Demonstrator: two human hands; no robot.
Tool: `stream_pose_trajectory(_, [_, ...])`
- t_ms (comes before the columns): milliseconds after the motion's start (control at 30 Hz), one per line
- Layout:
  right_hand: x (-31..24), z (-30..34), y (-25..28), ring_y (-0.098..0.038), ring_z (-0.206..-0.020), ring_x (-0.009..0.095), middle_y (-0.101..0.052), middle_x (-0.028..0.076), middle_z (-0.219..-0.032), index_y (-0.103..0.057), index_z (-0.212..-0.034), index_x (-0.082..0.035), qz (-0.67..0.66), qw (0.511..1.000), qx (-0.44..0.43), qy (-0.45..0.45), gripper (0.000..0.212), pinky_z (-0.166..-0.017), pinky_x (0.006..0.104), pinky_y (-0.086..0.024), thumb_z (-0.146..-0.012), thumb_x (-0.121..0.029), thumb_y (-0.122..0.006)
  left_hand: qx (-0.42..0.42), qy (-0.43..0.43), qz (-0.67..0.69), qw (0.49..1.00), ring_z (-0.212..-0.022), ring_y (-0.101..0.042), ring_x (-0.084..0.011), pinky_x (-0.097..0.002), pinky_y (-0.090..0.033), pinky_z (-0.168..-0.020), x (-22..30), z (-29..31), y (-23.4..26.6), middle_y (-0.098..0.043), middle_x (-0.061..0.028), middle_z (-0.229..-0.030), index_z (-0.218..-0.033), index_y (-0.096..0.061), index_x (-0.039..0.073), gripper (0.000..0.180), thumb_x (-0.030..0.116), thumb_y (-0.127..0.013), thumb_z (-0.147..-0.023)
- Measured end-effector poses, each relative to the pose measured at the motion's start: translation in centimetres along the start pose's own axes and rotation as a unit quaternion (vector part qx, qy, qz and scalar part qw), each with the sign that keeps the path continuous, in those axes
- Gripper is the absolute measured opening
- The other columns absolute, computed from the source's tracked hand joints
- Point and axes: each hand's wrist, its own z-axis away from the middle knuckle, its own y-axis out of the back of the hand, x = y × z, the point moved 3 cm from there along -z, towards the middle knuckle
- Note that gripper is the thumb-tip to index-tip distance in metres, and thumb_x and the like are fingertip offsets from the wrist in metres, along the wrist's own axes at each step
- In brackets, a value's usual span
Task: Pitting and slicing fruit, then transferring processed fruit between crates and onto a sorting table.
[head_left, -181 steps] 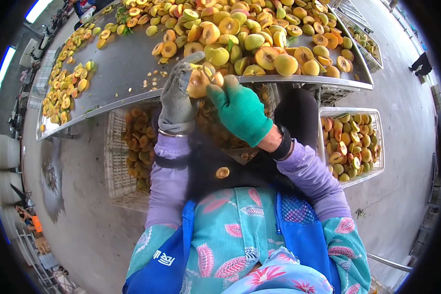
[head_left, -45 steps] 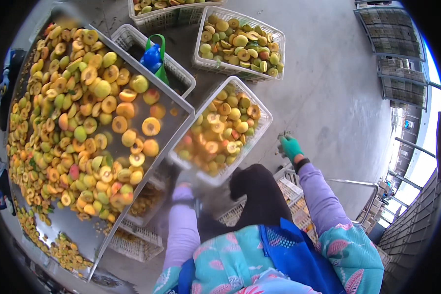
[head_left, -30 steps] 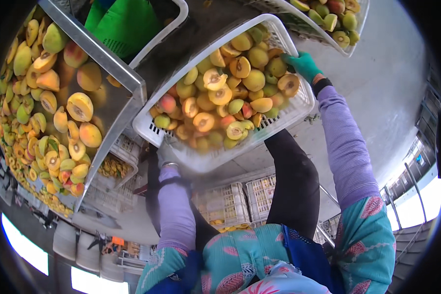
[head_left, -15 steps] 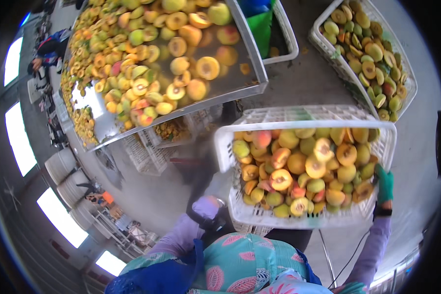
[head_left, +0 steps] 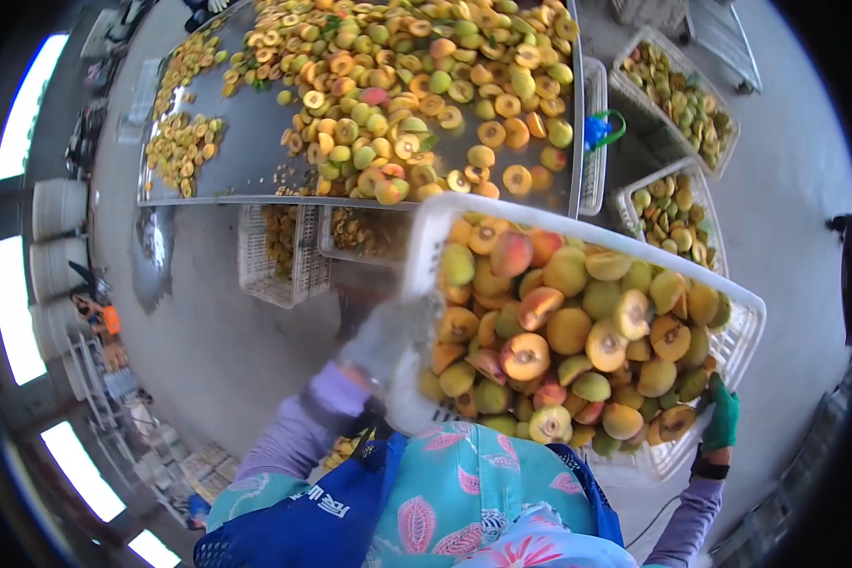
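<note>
White crate (head_left: pixel 577 227), long axis left-right, right end nearer person (head_left: pixel 464 502); right grip (head_left: pixel 722 417) clamped on crate; left grip (head_left: pixel 383 336) blurred, can't tell.

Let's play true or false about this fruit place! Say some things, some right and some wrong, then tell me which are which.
1. The green-gloved right hand holds the nearest white crate. True.
2. That crate is empty. False: it is full of fruit.
3. A blue thing is just right of the table. True.
4. All the fruit on the table is whole. False: many pieces are cut open.
5. The left hand looks blurry. True.
</note>
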Motion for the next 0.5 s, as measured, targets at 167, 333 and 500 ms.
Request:
stream_pose_trajectory(167, [-8.3,3.4,-10.1,-0.050,-0.048,0.010,-0.054,0.000,-0.060,-0.059,-0.080,-0.008,-0.029,0.993,-0.109,0.041,0.023,-0.044,0.0233,-0.039,-0.084,-0.031,-0.062,0.121,-0.167,-0.212,0.955,-0.073,-0.058,-0.0094,-0.0215,-0.046,-0.060,5.6,3.9,10.8,-0.063,-0.0042,-0.097,-0.118,-0.052,-0.002,0.035,0.021,-0.040,-0.094])
stream_pose_trajectory(333, [-11.8,1.7,-23.8,-0.048,-0.047,0.010,-0.050,-0.002,-0.058,-0.055,-0.077,-0.012,-0.030,0.981,-0.190,0.006,0.030,-0.043,0.0233,-0.039,-0.087,-0.040,-0.057,0.303,-0.069,-0.122,0.943,-0.043,-0.046,-0.0115,-0.0247,-0.041,-0.043,13.4,3.8,14.9,-0.051,0.0003,-0.055,-0.081,-0.061,0.005,0.056,0.061,-0.053,-0.081])
stream_pose_trajectory(500, [-14.4,-2.4,-35.4,-0.045,-0.050,0.005,-0.048,-0.005,-0.062,-0.056,-0.089,-0.010,-0.034,0.970,-0.239,0.016,0.037,-0.045,0.0195,-0.036,-0.089,-0.047,-0.052,0.418,-0.110,-0.518,0.739,-0.047,-0.049,-0.0121,-0.0283,-0.043,-0.045,17.8,1.0,23.2,-0.056,-0.0012,-0.061,-0.090,-0.063,0.006,0.051,0.054,-0.046,-0.088])
